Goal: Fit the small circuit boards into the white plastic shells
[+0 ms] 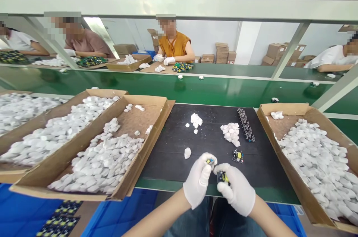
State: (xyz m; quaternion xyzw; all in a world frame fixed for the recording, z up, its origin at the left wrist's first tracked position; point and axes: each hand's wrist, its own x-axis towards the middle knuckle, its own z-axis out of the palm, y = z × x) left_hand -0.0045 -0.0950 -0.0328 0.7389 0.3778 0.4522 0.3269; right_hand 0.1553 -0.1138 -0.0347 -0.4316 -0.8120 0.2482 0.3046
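Note:
My left hand (199, 180), in a white glove, is closed with a small circuit board (209, 161) pinched at its fingertips. My gloved right hand (237, 188) grips another circuit board (223, 178), dark with a yellow part, partly covered by my fingers. Both hands meet above the near edge of the black mat (167, 155). Just beyond the right hand lies a loose circuit board (238, 156), and behind it a strip of joined boards (246, 125). White putty-like lumps (231, 133) are piled beside the strip; a single white lump (187, 152) rests near my left hand.
Cardboard trays of white lumps stand at the left (165, 112) and right (282, 162). A green conveyor belt (156, 88) runs behind, carrying several small pieces. Across it several co-workers sit, one in an orange top (179, 45). A white beam (179, 4) crosses above.

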